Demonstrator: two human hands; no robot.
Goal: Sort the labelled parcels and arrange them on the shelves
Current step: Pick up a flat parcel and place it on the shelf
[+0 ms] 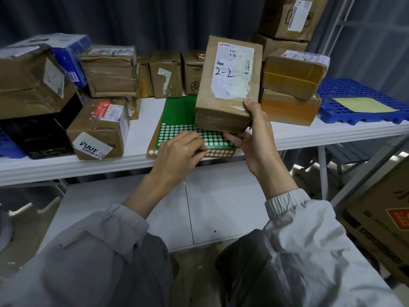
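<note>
One head-worn wide-angle view is provided, directed forward and down, close over the white table (137, 165) and the forearms.

1. Along the far side we see a dark grey pleated curtain (137, 21) hanging as the backdrop.
2. A long white table (141, 160) runs left to right in front of it, on a white leg (322, 171).
3. Below us lies a pale tiled floor (221, 209).
4. At right, we see slanted grey metal framing (363, 167).
5. Light is dim and even.
</note>
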